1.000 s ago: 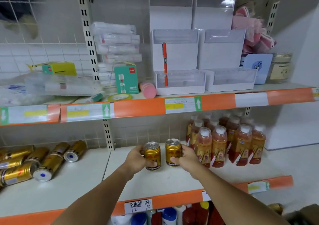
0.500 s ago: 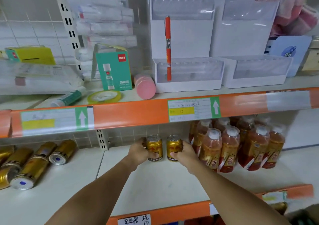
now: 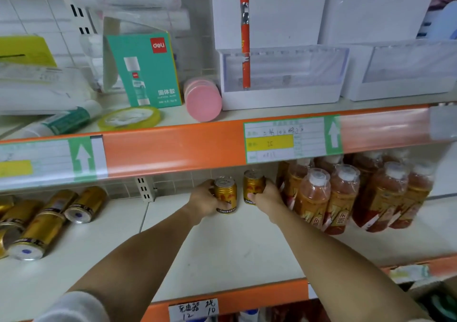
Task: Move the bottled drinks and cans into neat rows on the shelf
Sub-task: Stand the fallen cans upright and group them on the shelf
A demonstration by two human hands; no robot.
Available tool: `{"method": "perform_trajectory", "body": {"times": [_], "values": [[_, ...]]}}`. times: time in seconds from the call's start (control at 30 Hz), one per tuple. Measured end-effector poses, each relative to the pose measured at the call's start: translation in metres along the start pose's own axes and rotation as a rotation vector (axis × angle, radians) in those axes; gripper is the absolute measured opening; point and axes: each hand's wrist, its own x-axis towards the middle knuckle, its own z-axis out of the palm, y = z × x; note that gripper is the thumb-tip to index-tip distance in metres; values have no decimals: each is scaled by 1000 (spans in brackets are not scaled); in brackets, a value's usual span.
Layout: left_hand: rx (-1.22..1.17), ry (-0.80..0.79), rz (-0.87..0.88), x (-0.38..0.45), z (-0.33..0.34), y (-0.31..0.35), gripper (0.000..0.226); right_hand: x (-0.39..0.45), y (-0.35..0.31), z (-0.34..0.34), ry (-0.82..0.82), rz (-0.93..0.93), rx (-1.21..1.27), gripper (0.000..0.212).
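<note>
Two small gold cans stand upright side by side deep on the white lower shelf (image 3: 222,247). My left hand (image 3: 204,201) grips the left can (image 3: 226,193). My right hand (image 3: 265,196) grips the right can (image 3: 252,185), which stands a little further back. Just right of it are several orange tea bottles (image 3: 343,198) with white caps, standing in rows; the rear ones are partly hidden by the shelf above. Several more gold cans (image 3: 49,220) lie on their sides at the far left of the shelf.
The orange price rail (image 3: 173,151) of the upper shelf hangs low over the cans. That shelf carries a green glue box (image 3: 146,72), a pink roll (image 3: 204,100), a tape ring (image 3: 129,117) and white bins (image 3: 282,84). A metal upright bracket (image 3: 146,188) stands at the back left of the cans.
Both hands have pushed the two cans back toward the rear of the shelf, beside the bottles. The view has moved closer and lower.
</note>
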Motion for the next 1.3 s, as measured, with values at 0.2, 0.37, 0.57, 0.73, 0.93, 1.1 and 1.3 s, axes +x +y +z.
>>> {"method": "perform_trajectory", "body": {"times": [0.2,0.37,0.57,0.73,0.93,1.1,1.3], "values": [[-8,27,24,8,9,2,85,10,0,2,8,-4,-49,49],[-42,26,34,21,12,3,83,12,5,2,29,-21,-53,50],[-47,7,34,31,18,-3,84,13,13,2,40,-57,-19,53],[-37,-4,69,32,23,-2,79,15,17,3,25,-67,-5,48],[-34,-16,81,38,25,-7,81,15,16,3,3,-68,-17,52],[-55,-29,98,37,26,-15,88,14,16,3,-1,-73,-60,52],[-117,-43,93,38,29,-24,88,12,15,2,-8,-69,-61,55]]}}
